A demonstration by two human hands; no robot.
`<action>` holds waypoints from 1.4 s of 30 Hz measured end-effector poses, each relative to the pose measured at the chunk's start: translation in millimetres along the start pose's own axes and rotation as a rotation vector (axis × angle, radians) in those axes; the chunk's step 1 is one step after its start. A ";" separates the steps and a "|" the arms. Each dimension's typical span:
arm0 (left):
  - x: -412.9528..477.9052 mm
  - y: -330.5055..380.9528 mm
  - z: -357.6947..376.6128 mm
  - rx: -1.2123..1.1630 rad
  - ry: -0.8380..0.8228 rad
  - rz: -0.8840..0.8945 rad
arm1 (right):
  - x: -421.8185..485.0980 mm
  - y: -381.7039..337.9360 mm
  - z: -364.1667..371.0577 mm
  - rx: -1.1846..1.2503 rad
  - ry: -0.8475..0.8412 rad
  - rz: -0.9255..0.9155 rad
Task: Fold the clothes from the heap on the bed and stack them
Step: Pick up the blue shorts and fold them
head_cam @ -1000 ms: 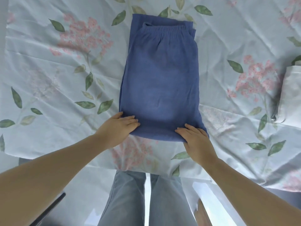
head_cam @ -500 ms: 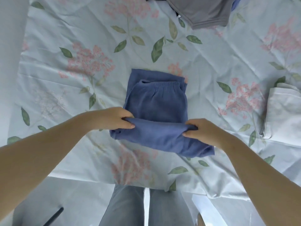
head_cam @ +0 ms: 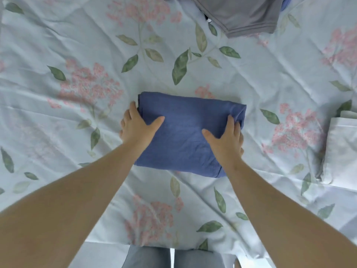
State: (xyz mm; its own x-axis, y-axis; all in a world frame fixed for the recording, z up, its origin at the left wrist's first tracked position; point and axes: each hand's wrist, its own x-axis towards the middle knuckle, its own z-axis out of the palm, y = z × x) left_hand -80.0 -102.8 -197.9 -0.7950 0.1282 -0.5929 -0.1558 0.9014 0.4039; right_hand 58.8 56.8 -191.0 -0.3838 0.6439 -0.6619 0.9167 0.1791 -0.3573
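Note:
A blue garment [head_cam: 185, 136] lies folded into a compact rectangle in the middle of the floral bed sheet [head_cam: 270, 74]. My left hand [head_cam: 137, 128] rests at its left edge, thumb on top of the cloth and straight fingers alongside the edge on the sheet. At the garment's right edge, my right hand [head_cam: 226, 140] has its thumb and forefinger on top while the other fingers curl round the bunched right side. A grey garment [head_cam: 243, 16] from the heap shows at the top edge.
A folded white item [head_cam: 342, 149] lies at the right edge of the bed. The bed's near edge runs along the bottom, with my legs in jeans [head_cam: 150, 258] below it. Something dark and something blue peek out beside the grey garment.
Both hands lifted the blue garment's near end and carried it forward over the waistband end, halving its length. The view tilted up, bringing the grey garment into sight.

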 end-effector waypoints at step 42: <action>-230.3 288.8 256.8 -0.663 -0.556 0.188 | 20.3 314.0 -340.3 0.600 0.297 -0.180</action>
State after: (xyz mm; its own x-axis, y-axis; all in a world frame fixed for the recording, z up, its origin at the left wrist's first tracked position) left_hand 208.6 234.2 -123.6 -0.4686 0.5881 -0.6592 -0.4965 0.4419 0.7471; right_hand 376.8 379.3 -92.4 -0.3984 0.8347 -0.3801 0.5889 -0.0849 -0.8037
